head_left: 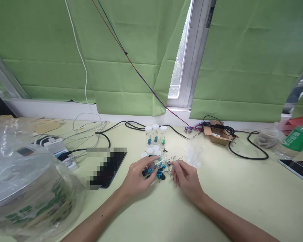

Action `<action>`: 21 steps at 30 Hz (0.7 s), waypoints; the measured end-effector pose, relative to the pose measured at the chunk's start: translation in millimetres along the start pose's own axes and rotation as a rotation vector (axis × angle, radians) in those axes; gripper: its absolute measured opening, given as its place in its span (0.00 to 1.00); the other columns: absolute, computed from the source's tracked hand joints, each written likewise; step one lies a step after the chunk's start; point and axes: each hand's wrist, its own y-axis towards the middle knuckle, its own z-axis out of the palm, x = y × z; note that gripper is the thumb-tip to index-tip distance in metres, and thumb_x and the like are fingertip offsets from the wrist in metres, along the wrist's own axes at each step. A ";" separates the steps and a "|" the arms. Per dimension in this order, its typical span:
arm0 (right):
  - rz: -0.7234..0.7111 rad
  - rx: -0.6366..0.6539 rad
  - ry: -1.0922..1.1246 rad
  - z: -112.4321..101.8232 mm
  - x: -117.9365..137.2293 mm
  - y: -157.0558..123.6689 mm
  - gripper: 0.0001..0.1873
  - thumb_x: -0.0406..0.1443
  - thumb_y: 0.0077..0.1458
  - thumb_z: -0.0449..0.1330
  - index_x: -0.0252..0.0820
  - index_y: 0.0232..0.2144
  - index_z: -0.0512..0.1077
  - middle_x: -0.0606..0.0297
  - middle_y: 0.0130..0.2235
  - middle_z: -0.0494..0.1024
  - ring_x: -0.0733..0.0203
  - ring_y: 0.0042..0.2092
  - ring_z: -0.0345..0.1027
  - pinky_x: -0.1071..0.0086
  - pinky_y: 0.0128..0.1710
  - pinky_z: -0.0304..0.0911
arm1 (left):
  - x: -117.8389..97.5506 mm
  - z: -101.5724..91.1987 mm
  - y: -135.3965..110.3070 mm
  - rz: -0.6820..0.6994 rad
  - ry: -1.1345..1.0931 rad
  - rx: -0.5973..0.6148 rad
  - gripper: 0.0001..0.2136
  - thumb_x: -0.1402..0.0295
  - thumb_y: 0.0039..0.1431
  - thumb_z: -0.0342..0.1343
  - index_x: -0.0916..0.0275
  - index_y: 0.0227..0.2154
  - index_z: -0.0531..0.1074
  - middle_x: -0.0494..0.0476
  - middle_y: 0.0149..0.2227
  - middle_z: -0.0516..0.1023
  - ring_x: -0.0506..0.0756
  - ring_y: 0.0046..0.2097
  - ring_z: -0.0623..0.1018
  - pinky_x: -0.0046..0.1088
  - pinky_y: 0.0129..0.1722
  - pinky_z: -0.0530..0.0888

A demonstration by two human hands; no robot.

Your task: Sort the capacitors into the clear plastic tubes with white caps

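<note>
My left hand (139, 173) is closed around a clear plastic vial (154, 165), which lies tilted on its side with something dark and blue at its lower end. Close to the vial's right end, my right hand (187, 177) has thumb and fingertips pinched together; what sits between them is too small to make out. Between the hands lies a pile of small parts: blue components (159, 174), a black round piece (163, 176) and thin metal pins. Behind the pile stand several white-capped clear vials (163, 137) with blue or green parts inside. White caps (149, 152) lie in front of them.
A clear crumpled plastic bag (192, 154) lies right of the vials. A phone (111, 168) and power strip (68, 161) are at left, beside a large bagged tub (32, 195). Cables, a small cardboard box (218, 134), a green-labelled bottle (298, 137) and another phone (299, 171) occupy the right.
</note>
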 end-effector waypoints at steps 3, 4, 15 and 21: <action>-0.146 -0.058 -0.214 -0.2 1.1 0.6 0.12 0.40 0.64 0.52 0.39 0.36 0.71 0.65 0.28 0.72 0.65 0.26 0.65 0.70 0.27 0.64 | -1.7 -0.4 3.4 -0.156 -0.076 -0.077 0.16 0.70 0.56 0.58 0.59 0.49 0.71 0.52 0.32 0.76 0.51 0.32 0.75 0.28 0.37 0.73; -0.186 -0.068 -0.269 -0.5 1.0 0.9 0.11 0.39 0.64 0.53 0.40 0.37 0.71 0.64 0.29 0.73 0.63 0.28 0.66 0.69 0.29 0.65 | -2.1 -0.8 4.7 -0.206 -0.121 -0.096 0.17 0.69 0.56 0.58 0.60 0.49 0.71 0.52 0.32 0.76 0.51 0.32 0.75 0.28 0.37 0.73; -0.312 0.160 -0.574 -2.6 -13.1 2.1 0.10 0.29 0.62 0.52 0.42 0.42 0.70 0.57 0.39 0.73 0.53 0.42 0.66 0.56 0.44 0.66 | -0.1 -1.0 14.5 -0.527 -0.736 -0.198 0.16 0.63 0.54 0.62 0.61 0.43 0.66 0.50 0.28 0.74 0.52 0.27 0.75 0.30 0.30 0.74; -0.275 0.222 -0.650 -3.2 -12.5 1.7 0.12 0.26 0.60 0.54 0.42 0.43 0.71 0.57 0.40 0.72 0.51 0.43 0.64 0.54 0.44 0.66 | -0.5 1.5 12.8 -0.537 -0.759 -0.156 0.15 0.64 0.55 0.62 0.60 0.43 0.66 0.49 0.28 0.73 0.51 0.26 0.74 0.29 0.28 0.72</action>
